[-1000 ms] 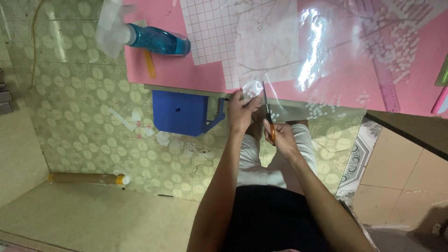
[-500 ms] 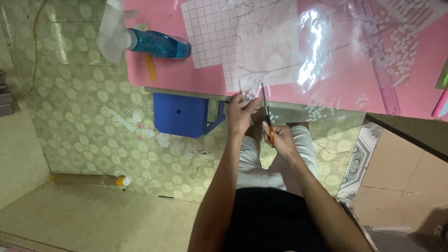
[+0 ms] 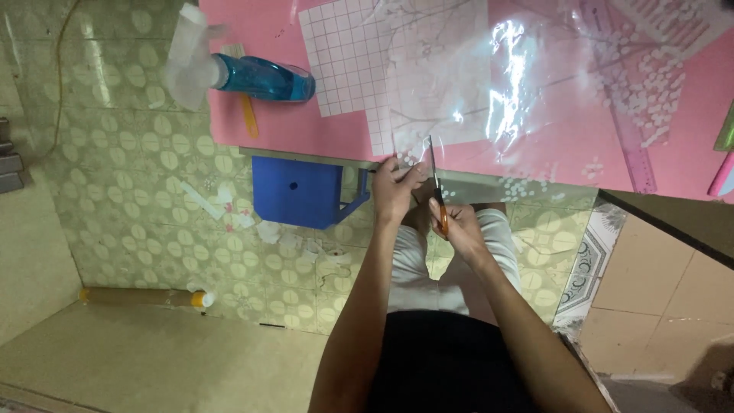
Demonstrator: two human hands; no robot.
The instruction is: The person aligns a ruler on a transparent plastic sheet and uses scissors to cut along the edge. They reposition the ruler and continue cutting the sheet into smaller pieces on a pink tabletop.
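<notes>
While the right hand (image 3: 459, 229) grips the orange handles of the scissors (image 3: 436, 183), their blades point away from the person, long axis running straight across the near edge of the pink table (image 3: 306, 126). At that edge, the left hand (image 3: 394, 187) pinches the clear plastic sheet (image 3: 489, 92), just beside the blades. Toward the table's left edge lies a blue spray bottle (image 3: 260, 76).
</notes>
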